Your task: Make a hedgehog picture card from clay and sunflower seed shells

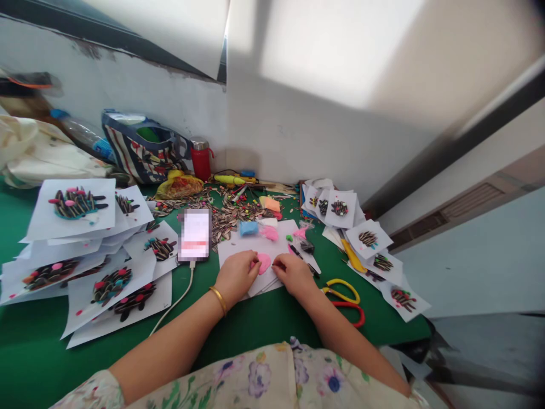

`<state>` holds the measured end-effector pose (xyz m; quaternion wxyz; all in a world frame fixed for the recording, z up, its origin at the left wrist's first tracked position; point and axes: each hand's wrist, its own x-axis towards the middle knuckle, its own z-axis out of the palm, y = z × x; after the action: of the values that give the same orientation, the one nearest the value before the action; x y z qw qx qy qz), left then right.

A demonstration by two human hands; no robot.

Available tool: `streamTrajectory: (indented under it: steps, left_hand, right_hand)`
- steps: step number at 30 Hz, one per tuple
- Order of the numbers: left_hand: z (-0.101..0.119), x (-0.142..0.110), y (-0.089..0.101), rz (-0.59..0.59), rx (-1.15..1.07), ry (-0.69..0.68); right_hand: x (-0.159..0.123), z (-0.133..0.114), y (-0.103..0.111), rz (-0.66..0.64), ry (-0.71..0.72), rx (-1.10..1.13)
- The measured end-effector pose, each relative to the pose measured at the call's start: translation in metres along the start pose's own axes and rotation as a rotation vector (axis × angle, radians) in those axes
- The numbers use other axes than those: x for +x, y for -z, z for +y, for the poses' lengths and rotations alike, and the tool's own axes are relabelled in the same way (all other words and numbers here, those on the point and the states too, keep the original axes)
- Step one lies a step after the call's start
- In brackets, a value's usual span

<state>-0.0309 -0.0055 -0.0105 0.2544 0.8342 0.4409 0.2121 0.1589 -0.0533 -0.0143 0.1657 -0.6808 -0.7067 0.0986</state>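
Observation:
A flat piece of pink modelling clay [264, 263] lies on white paper [232, 247] in front of me. My left hand [239, 275] is closed, its thumb and fingertips at the clay's left edge. Just right of the clay, my right hand [295, 275] is closed in a pinch; what its fingertips hold, if anything, is too small to make out. Behind the hands are a blue clay block [249, 228] and a lump of pink clay [269, 233]. A black pen [295, 251] lies beside my right hand.
Sheets with seed-and-clay hedgehog figures lie in a left stack [80, 218] and along the right [368, 238]. Loose striped seeds [225, 218] cover the table's back. A phone [195, 236] with a cable is left; yellow-and-red scissors [344, 292] lie right. A red flask [201, 161] stands behind.

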Motion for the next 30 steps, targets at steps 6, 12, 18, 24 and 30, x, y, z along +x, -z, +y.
streamTrajectory:
  steps: [6, 12, 18, 24, 30]
  left_hand:
    - [0.001, 0.000, 0.001, -0.011, 0.003, 0.004]
    - [0.000, 0.000, 0.001, -0.005, -0.006, 0.007]
    - [0.001, 0.000, 0.001, -0.006, -0.016, 0.016]
    - [0.000, 0.000, 0.000, 0.007, -0.007, -0.009]
    - [0.001, 0.000, 0.001, -0.007, -0.007, 0.017]
  right_hand:
    - [0.001, -0.003, -0.006, 0.006, 0.022, -0.025]
    - [-0.004, -0.003, -0.008, 0.025, 0.080, -0.059]
    - [-0.016, 0.002, -0.006, 0.097, 0.142, -0.040]
    - [-0.023, 0.006, -0.003, 0.099, 0.181, -0.044]
    - [-0.023, 0.004, -0.005, 0.065, 0.212, -0.131]
